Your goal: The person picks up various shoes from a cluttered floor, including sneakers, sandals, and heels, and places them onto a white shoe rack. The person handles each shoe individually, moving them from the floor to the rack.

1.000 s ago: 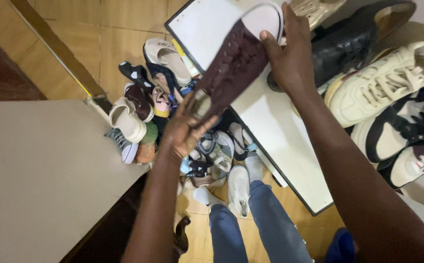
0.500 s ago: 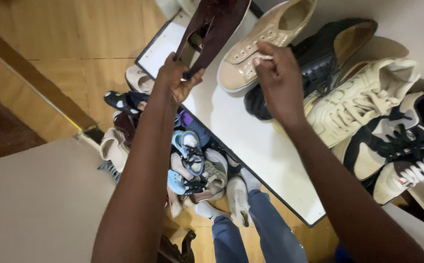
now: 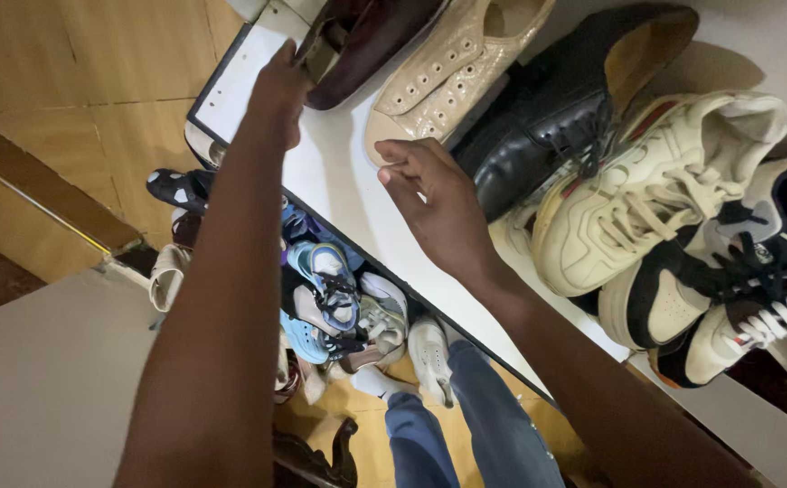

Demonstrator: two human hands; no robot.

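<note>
The dark maroon shoe (image 3: 366,36) is now laid on the white worktop (image 3: 339,181), at the far end of the row, just beside the beige lace-up shoe (image 3: 452,68). The left hand (image 3: 278,90) is seen pressed against its heel end, though whether the fingers are closed on it cannot be told from here. The right hand (image 3: 434,203) is held loosely apart above the board, near the beige toe, with nothing gripped.

The maroon shoe is judged light and fairly soft in the upper, stiffer along the sole; the heel collar or the sole edge would be the firmer place to be taken hold of, since the smooth upper may slip.

Half a second ago the shoe was lifted clear in the left hand; now it has been brought down onto the worktop. The right hand, then at the beige shoe's laces, has been drawn back. A black shoe (image 3: 556,117) and cream sneakers (image 3: 646,199) are lined up alongside, a pile of shoes (image 3: 330,298) on the floor below.
</note>
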